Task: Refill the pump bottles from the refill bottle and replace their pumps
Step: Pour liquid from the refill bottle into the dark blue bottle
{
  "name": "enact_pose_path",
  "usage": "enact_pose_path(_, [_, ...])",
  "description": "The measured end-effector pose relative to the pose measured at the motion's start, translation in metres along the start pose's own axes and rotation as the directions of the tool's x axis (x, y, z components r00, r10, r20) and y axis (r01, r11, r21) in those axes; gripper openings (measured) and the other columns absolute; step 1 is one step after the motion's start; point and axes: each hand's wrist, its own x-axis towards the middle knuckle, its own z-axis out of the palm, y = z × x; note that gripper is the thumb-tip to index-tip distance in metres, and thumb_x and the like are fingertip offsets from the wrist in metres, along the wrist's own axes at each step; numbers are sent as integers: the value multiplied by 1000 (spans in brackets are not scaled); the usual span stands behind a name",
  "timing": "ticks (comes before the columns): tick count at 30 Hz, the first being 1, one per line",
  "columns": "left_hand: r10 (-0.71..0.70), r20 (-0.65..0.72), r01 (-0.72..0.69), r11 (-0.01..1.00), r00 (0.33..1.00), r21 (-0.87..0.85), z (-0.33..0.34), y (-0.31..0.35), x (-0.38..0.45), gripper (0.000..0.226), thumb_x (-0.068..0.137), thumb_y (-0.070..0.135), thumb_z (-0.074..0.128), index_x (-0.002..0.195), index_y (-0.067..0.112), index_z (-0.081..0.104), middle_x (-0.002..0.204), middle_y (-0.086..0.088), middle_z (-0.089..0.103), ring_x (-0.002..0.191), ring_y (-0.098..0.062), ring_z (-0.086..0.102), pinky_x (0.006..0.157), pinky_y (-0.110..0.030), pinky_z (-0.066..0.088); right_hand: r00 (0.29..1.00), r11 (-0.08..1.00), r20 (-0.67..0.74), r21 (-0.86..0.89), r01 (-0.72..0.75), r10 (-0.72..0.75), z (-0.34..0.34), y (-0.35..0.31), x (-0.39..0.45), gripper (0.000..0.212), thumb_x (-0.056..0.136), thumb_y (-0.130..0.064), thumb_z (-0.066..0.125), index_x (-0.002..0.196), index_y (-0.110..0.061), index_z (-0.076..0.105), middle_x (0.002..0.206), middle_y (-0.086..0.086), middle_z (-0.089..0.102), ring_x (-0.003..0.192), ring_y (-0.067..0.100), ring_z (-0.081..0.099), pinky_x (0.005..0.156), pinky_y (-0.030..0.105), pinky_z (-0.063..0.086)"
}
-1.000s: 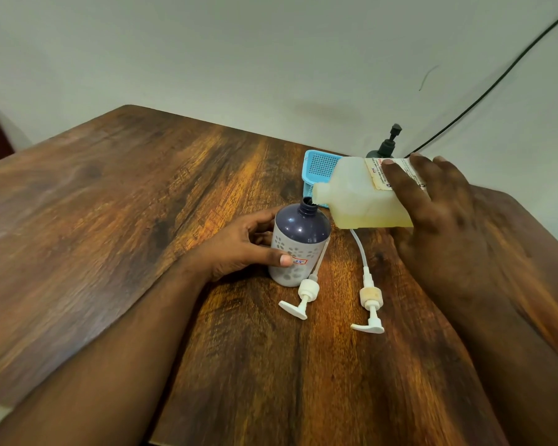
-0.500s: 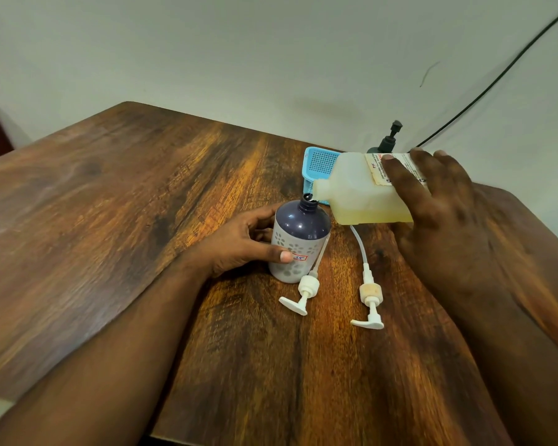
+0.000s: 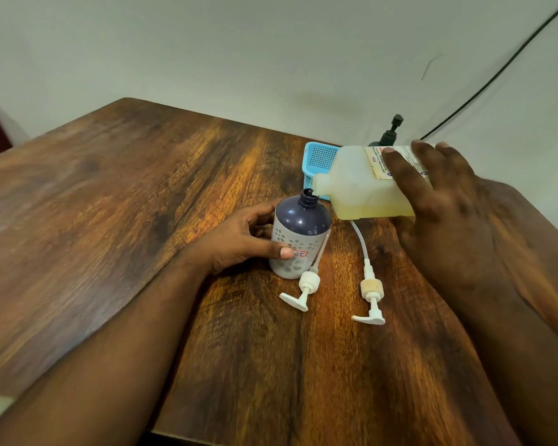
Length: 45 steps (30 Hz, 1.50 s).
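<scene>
Now the right hand is gripping the tilted refill bottle, its spout sitting at the open neck of the pump bottle, which the left hand is clasping upright. Label print is too small to read. Two pumps are lying on the wooden table, beside a pale wall.

Handwritten "22" on the pump bottle sticker
</scene>
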Motion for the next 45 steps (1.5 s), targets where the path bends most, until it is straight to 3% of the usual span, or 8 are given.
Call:
enact_pose_path(6, [15,0,-15,1000,1000,7,0,-2,1,70,72,7,81,132,34,57,129,8,66,120,-9,61,92,-19,51,1000,1000,-1,0,4,-4,0,0,0,69,86,-22,61,148,-21,32,156,18,27,144,39,17,108,66,25])
enact_pose_path(10, [4,2,-4,1000,1000,29,0,-1,-1,71,69,19,84,132,37,57,130,9,66,121,-9,60,93,-20,51,1000,1000,-1,1,5,-5,-2,-2,0,68,85,-27,56,148,-20,33,155,20,28,144,41,18,108,66,25])
enact_pose_path(13, [2,-1,-2,999,1000,43,0,0,-1,74,68,22,84,135,34,55,131,9,65,122,-9,59,96,-21,50,1000,1000,-7,2,6,-6,-2,-2,0,70,85,-21,64,148,-19,34,155,20,28,144,41,18,109,66,24])
enact_pose_path(19, [-7,-10,8,998,1000,63,0,1,-2,76,72,11,81,140,26,52,133,6,64,125,-13,57,106,-36,46,1000,1000,14,-18,-1,1,-3,-2,-1,72,85,-23,65,148,-20,32,156,19,26,144,40,17,109,66,24])
enact_pose_path(26, [1,-4,-1,999,1000,43,1,3,-2,69,72,8,81,132,32,56,127,13,66,117,-3,61,90,-14,50,1000,1000,24,-21,-3,4,-1,-2,-2,71,86,-23,63,149,-21,30,156,17,25,145,38,16,110,64,23])
enact_pose_path(31, [-2,-8,3,999,1000,50,1,4,-3,72,73,8,81,137,30,54,130,11,65,119,-5,60,92,-17,50,1000,1000,20,10,-12,12,3,-1,-5,69,87,-28,61,149,-19,31,156,16,28,145,37,19,114,59,20])
enact_pose_path(36, [-6,-9,7,998,1000,57,1,3,-2,75,73,11,82,139,29,53,133,7,64,125,-13,57,105,-35,47,998,996,7,68,-64,64,19,-2,-12,75,85,-21,69,149,-19,30,155,14,30,144,36,24,115,59,19])
enact_pose_path(45, [17,17,-17,1000,1000,24,3,7,-3,65,71,21,83,125,50,60,131,15,64,121,-4,59,92,-14,48,988,977,-52,164,-136,146,50,10,-18,81,77,-18,77,146,-17,35,148,17,42,137,40,36,113,61,26])
